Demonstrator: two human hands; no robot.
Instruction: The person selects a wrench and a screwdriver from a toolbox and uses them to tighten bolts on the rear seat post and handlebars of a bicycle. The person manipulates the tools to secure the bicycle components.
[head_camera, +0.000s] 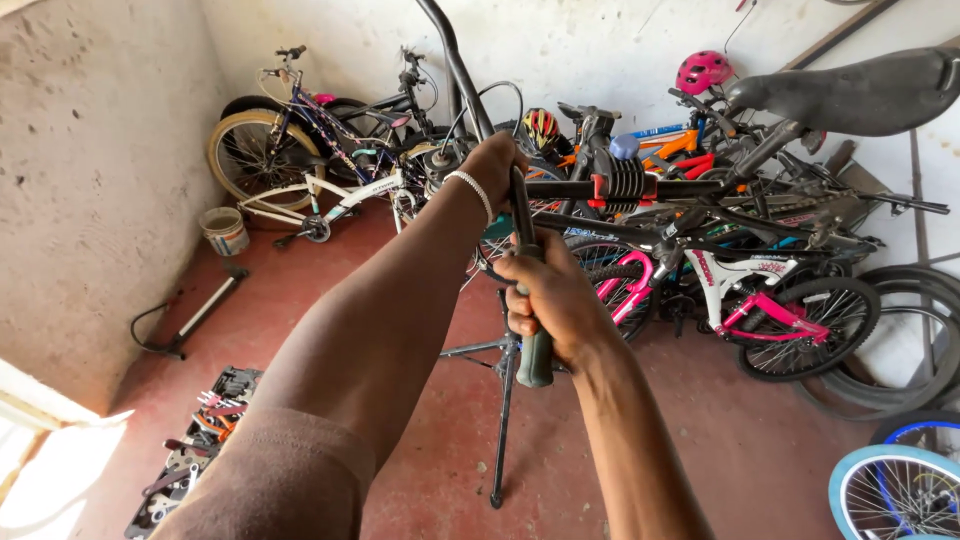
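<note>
Long tool (528, 300) gripped by right hand (550, 305); left hand (492, 165) at bike frame (600, 188).

Bare workshop corner, crowded with bicycles

Rough plaster walls (90, 180) met a red floor (420, 440); bicycles (330, 150) leaned from eleven to three o'clock, a bucket (225, 231) and floor pump (190, 320) at nine, sunlight (50, 470) pooling at seven.

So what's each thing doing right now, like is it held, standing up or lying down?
Left hand: closed around the bike part by the handlebar stem.
Right hand: gripping the green-handled tool, which points upward.
Repair stand: upright, its red clamp closed on the bike frame.
Black saddle: raised high, bike lifted.
Floor pump: lying flat.
Tool tray: open, full.
Pink helmet: resting atop the bikes.
</note>
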